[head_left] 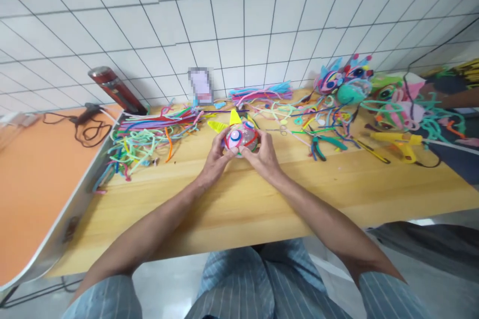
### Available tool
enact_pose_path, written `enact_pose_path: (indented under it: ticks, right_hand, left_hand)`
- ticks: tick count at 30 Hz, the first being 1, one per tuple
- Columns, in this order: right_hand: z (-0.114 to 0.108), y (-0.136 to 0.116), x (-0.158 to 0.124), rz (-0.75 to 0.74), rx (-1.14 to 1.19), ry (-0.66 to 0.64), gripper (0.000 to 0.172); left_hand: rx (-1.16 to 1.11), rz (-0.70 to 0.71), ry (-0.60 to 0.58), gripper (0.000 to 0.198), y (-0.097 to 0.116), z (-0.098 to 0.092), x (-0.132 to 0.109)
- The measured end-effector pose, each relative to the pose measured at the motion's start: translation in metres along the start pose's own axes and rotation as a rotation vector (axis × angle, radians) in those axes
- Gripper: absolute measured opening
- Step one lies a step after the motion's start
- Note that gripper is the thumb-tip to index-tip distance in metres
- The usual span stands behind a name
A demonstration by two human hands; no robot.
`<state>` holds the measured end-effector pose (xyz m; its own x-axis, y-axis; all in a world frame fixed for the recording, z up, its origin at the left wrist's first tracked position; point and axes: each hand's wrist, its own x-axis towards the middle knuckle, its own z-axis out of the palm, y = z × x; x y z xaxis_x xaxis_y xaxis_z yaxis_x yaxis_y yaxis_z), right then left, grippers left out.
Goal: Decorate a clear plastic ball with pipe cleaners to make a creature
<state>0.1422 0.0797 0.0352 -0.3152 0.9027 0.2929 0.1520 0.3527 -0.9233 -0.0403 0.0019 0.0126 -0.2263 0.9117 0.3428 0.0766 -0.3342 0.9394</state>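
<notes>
Between my two hands sits a round pipe-cleaner craft figure (pixel 245 140), with a pinkish glittery body, big round eyes, red and blue trim and yellow pointed pieces on top. My left hand (pixel 218 155) wraps its left side, thumb at the front. On its right side my right hand (pixel 265 156) is closed the same way, the two thumbs nearly meeting. A pair of small scissors (pixel 279 131) lies just right of the figure. Further right are pliers with teal handles (pixel 318 148).
Loose pipe cleaners (pixel 140 142) are heaped at left, with a bundle (pixel 262 92) by the wall. A yellow glue gun (pixel 402 144) and finished craft figures (pixel 346 82) stand at right. A dark red thermos (pixel 117 90) and a phone (pixel 201 84) are at the back.
</notes>
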Motion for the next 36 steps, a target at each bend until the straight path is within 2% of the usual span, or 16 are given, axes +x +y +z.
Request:
enact_pose_path:
  ticks: [3, 7, 13, 15, 20, 23, 29, 36]
  right_hand:
    - [0.000, -0.005, 0.001, -0.002, 0.017, 0.012, 0.079]
    - [-0.008, -0.013, 0.006, 0.002, 0.011, 0.002, 0.080]
    - [-0.033, -0.024, 0.021, 0.040, 0.064, -0.104, 0.046]
    - [-0.038, -0.026, 0.024, 0.057, 0.095, -0.111, 0.041]
    - [-0.039, -0.028, 0.026, 0.088, 0.153, -0.100, 0.044]
    - [-0.039, -0.029, 0.025, 0.101, 0.177, -0.133, 0.040]
    - [-0.043, -0.031, 0.027, 0.146, 0.374, -0.230, 0.042]
    - [-0.059, -0.042, 0.029, 0.121, 0.421, -0.347, 0.038]
  left_hand:
    - [0.001, 0.004, 0.019, 0.084, 0.010, 0.002, 0.005]
    - [-0.102, -0.069, 0.041, 0.080, 0.023, 0.004, 0.009]
    - [-0.242, -0.194, 0.048, 0.076, 0.032, -0.002, 0.007]
    - [-0.271, -0.214, 0.047, 0.077, 0.031, -0.004, 0.005]
    - [-0.302, -0.260, 0.054, 0.076, 0.026, -0.007, -0.003]
    - [-0.310, -0.275, 0.049, 0.075, 0.025, -0.009, -0.007]
    - [-0.326, -0.290, 0.036, 0.071, 0.027, -0.016, -0.012]
    - [-0.380, -0.349, -0.003, 0.088, 0.026, -0.022, -0.017]
